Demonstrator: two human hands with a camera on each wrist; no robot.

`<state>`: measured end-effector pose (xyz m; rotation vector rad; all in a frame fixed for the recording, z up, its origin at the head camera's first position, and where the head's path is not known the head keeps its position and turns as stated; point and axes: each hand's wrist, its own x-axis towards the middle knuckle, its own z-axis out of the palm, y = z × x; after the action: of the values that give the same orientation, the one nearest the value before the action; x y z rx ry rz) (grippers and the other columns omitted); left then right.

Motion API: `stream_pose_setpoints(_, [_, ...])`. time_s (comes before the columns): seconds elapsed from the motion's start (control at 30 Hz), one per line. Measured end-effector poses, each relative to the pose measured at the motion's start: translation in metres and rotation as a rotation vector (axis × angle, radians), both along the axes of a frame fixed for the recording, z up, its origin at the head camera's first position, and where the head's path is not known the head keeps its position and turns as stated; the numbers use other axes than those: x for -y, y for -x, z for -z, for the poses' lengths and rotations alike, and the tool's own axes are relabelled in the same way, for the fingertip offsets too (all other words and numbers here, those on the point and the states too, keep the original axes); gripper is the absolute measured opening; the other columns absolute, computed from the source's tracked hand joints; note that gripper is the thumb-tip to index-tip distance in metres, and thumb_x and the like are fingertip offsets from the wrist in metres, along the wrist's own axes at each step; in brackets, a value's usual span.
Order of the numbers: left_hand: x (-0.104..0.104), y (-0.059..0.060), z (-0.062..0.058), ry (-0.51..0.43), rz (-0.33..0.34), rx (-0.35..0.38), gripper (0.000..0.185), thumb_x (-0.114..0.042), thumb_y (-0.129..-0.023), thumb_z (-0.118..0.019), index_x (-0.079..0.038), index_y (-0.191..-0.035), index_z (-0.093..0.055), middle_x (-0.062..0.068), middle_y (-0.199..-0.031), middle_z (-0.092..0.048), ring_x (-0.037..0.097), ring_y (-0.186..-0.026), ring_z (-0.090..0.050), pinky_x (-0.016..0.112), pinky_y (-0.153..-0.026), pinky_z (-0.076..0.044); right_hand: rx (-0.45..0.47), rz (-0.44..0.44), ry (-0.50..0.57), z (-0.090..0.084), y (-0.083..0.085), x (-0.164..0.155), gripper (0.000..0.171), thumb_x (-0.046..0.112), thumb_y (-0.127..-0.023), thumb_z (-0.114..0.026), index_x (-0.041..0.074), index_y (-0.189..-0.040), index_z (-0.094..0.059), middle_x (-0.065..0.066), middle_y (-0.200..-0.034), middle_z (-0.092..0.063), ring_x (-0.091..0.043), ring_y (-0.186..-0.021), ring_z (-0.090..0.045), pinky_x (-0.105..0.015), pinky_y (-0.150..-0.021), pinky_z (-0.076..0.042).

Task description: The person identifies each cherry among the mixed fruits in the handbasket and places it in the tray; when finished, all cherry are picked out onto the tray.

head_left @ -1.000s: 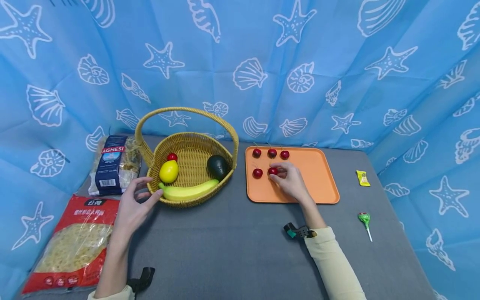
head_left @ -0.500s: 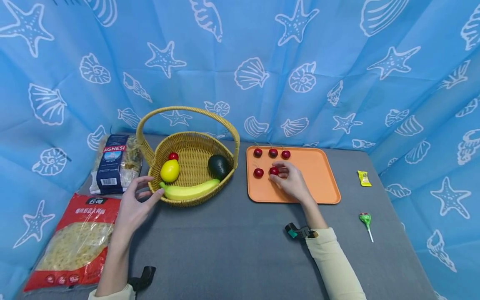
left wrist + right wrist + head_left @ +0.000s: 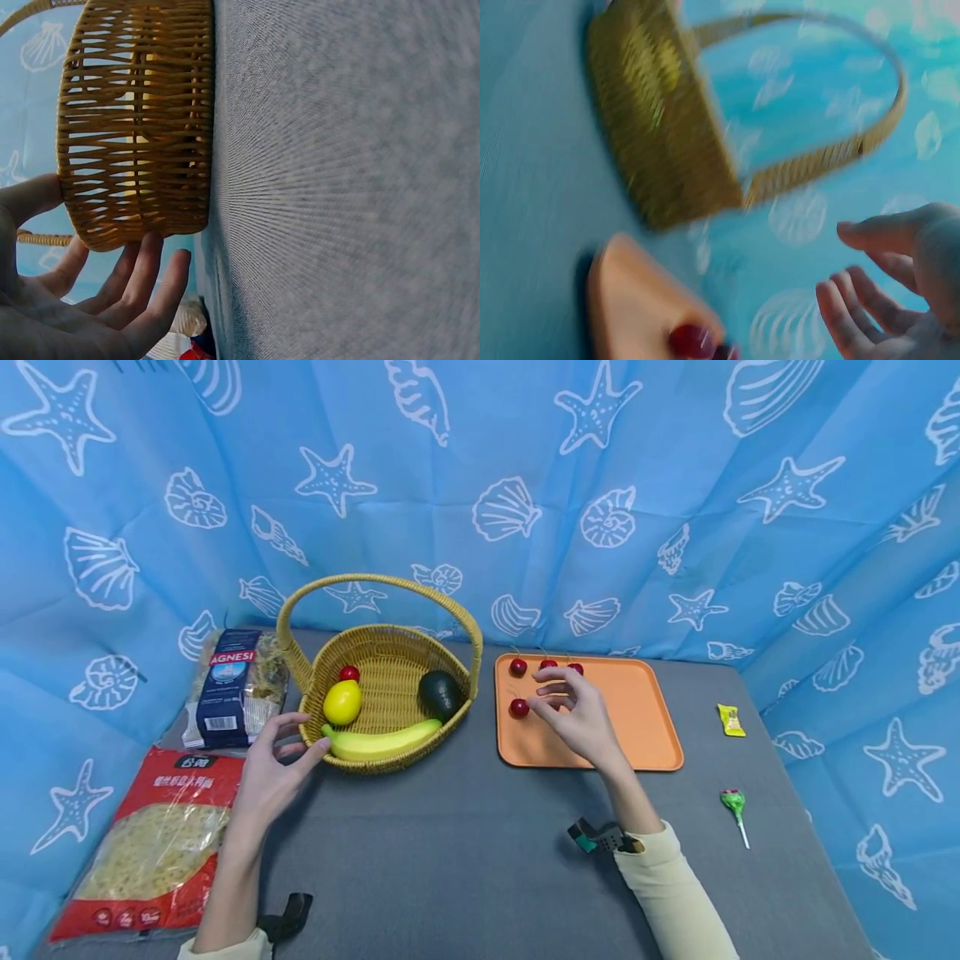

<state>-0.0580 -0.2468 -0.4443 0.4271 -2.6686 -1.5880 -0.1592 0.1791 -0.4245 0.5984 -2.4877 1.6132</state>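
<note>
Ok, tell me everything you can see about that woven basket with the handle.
The tan woven wicker basket is round and shallow, with one tall arched handle over it. It stands upright on the grey cloth table, left of the orange tray. Inside lie a yellow lemon, a small red cherry, a dark avocado and a yellow banana. The left hand touches its front rim.

Woven wicker basket [image 3: 382, 672], tan, oval, with a tall arched handle, upright on the grey desk [image 3: 465, 852], left hand [image 3: 273, 768] touching its near-left rim with thumb and fingers spread. Holding a lemon [image 3: 342, 702], a banana [image 3: 378, 743], an avocado [image 3: 440, 693] and one cherry [image 3: 348, 673]. Flat orange tray [image 3: 637, 727] just to its right, bearing small dark-red cherries [image 3: 518, 707] near the far-left corner, under the raised, loosely spread right hand [image 3: 573, 714].
</note>
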Motion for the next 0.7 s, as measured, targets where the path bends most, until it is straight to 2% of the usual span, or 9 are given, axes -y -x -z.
stream_pose_setpoints(0.07, [0.000,0.000,0.000,-0.002,0.002,0.000,0.066,-0.042,-0.104,-0.073,-0.012,-0.156,-0.048,0.026,-0.164,-0.048,0.048,-0.137,-0.059,0.024,-0.089,-0.050,-0.021,-0.069,0.048,-0.011,-0.007,0.011,0.035,-0.005,-0.094,-0.079,-0.005,-0.127,-0.067,-0.022,-0.123,-0.071,-0.030,-0.101,-0.075,-0.019,-0.090,-0.062])
stream_pose_setpoints(0.2, [0.000,0.001,0.001,-0.003,0.002,-0.006,0.065,-0.041,-0.104,-0.074,-0.012,-0.156,-0.048,0.026,-0.164,-0.048,0.048,-0.137,-0.059,0.024,-0.089,-0.050,0.000,-0.225,0.095,-0.030,-0.018,0.040,0.031,-0.006,-0.095,-0.076,-0.006,-0.124,-0.068,-0.021,-0.117,-0.072,-0.013,-0.093,-0.073,-0.021,-0.087,-0.063])
stream_pose_setpoints(0.33, [0.000,0.001,0.001,0.000,0.003,-0.010,0.065,-0.041,-0.104,-0.074,-0.011,-0.156,-0.048,0.026,-0.164,-0.048,0.048,-0.137,-0.059,0.025,-0.090,-0.050,0.031,-0.359,0.090,-0.039,-0.019,0.078,0.028,-0.003,-0.097,-0.075,-0.006,-0.125,-0.067,-0.020,-0.119,-0.072,-0.014,-0.096,-0.072,-0.027,-0.088,-0.063])
stream_pose_setpoints(0.47, [0.000,0.001,0.001,0.001,0.002,-0.007,0.066,-0.041,-0.104,-0.074,-0.010,-0.156,-0.048,0.026,-0.163,-0.048,0.048,-0.137,-0.059,0.025,-0.090,-0.050,0.061,-0.443,0.046,-0.039,-0.004,0.117,0.029,0.001,-0.099,-0.075,-0.004,-0.126,-0.068,-0.019,-0.123,-0.073,-0.023,-0.103,-0.074,-0.033,-0.092,-0.064])
stream_pose_setpoints(0.7, [0.000,0.001,0.000,-0.003,0.003,-0.004,0.067,-0.042,-0.103,-0.074,-0.010,-0.156,-0.048,0.027,-0.163,-0.048,0.048,-0.138,-0.059,0.025,-0.089,-0.051,0.144,-0.473,-0.111,-0.030,0.039,0.178,0.028,0.009,-0.103,-0.073,0.000,-0.129,-0.069,-0.020,-0.131,-0.072,-0.028,-0.114,-0.073,-0.030,-0.099,-0.061])
